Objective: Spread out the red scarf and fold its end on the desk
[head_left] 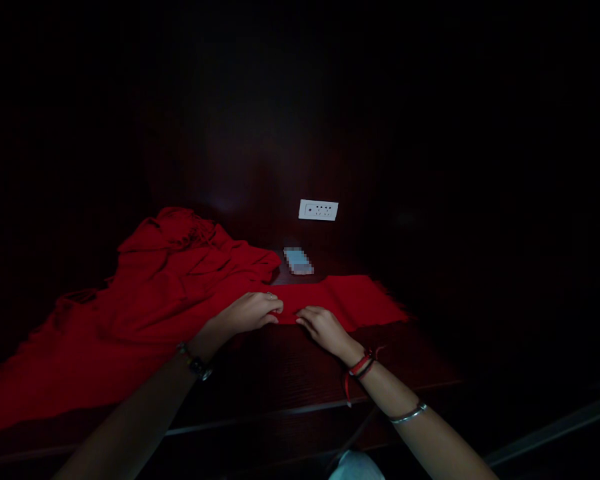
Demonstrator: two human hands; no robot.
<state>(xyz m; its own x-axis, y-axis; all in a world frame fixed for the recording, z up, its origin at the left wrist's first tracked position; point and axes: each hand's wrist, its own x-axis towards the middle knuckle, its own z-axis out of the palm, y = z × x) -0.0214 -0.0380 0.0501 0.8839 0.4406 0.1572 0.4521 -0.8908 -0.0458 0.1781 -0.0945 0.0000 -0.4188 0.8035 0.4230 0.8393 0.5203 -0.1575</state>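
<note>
A red fringed cloth (145,320) lies on the dark wooden shelf (280,373), heaped in loose folds toward the back edge on the left, spreading close to the front edge at the far left, and running right as a narrower, flatter strip that ends in a fringe. The left hand (253,312) and the right hand (325,328) are at this strip, a little apart, back from the shelf's front edge. The fingers of both are bent, thumbs near the fingertips; whether either pinches the fabric I cannot tell. Behind the strip, near the back edge, lies a pale blue, pixelated flat object (299,261). Above it, a white socket plate (319,210) sits on the dark wall (260,193)
</note>
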